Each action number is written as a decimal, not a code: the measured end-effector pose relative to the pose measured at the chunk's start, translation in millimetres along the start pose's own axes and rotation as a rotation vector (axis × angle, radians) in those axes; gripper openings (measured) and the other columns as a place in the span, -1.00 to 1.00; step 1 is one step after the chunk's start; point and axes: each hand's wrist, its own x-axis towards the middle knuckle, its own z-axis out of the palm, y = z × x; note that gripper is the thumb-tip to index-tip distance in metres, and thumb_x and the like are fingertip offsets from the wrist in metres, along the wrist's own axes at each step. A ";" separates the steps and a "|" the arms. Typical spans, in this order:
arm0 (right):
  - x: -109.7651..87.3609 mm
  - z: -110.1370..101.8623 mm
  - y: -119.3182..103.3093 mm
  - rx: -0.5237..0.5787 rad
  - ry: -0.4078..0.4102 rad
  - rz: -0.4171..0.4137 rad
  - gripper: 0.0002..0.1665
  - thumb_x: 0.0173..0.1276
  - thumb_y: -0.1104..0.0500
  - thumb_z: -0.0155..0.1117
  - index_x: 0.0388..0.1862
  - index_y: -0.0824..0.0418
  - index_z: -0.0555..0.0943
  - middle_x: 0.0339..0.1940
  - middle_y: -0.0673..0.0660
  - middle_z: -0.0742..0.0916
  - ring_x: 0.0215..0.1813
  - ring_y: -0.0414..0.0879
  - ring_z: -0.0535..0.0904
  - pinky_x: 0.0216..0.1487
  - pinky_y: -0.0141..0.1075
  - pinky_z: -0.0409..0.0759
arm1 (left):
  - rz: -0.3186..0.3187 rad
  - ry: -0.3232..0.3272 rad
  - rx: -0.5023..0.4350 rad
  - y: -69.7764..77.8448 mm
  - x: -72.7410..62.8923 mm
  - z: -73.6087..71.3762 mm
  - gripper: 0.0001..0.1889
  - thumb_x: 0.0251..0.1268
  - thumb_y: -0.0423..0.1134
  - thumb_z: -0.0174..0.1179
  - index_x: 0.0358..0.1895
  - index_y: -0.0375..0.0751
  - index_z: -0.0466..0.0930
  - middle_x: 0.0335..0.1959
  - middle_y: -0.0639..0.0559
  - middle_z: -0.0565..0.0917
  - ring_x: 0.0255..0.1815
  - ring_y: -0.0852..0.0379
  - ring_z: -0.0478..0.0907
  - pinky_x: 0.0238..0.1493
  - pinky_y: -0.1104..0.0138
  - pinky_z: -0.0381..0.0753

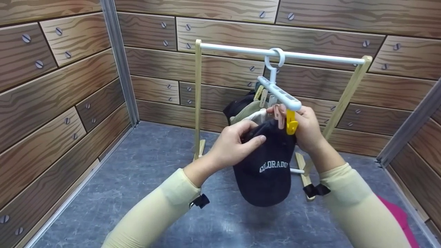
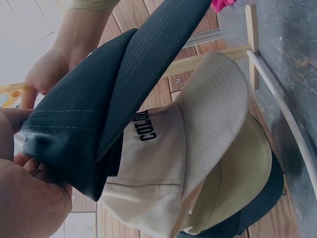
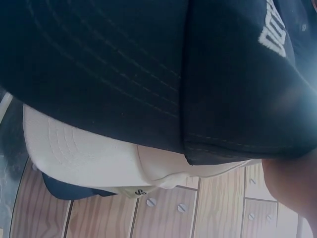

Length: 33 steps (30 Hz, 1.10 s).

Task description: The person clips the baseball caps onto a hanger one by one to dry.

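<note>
A navy baseball cap [image 1: 265,179] with white COLORADO lettering hangs brim down in front of a light-blue clip hanger [image 1: 280,93]. My left hand [image 1: 231,143] grips the cap's left side, thumb on the outside. At the hanger's near end, my right hand [image 1: 307,127] has its fingers curled at a pink clip [image 1: 278,117] above the cap; the clip partly covers them. A yellow clip [image 1: 291,122] hangs beside that hand. Behind the navy cap hang a white cap [image 2: 153,163], an olive-beige cap [image 2: 242,171] and a dark cap [image 2: 262,208].
The hanger's hook loops over the white rod [image 1: 237,50] of a wooden stand [image 1: 198,100]. Wood-patterned walls [image 1: 148,62] enclose the grey floor [image 1: 137,186]. Something bright pink [image 1: 396,213] lies at the right, partly behind my right sleeve.
</note>
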 end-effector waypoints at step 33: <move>-45.8 -14.8 27.0 -0.364 0.188 -0.055 -0.64 0.57 0.35 0.29 0.26 0.47 0.71 -0.03 -0.03 0.83 -0.02 -0.14 0.70 0.06 -0.37 0.63 | 0.009 0.144 0.257 -32.5 -27.3 12.8 -0.30 0.48 -0.08 0.43 0.55 -0.33 0.45 0.41 -0.19 0.56 0.42 -0.08 0.50 0.49 0.03 0.48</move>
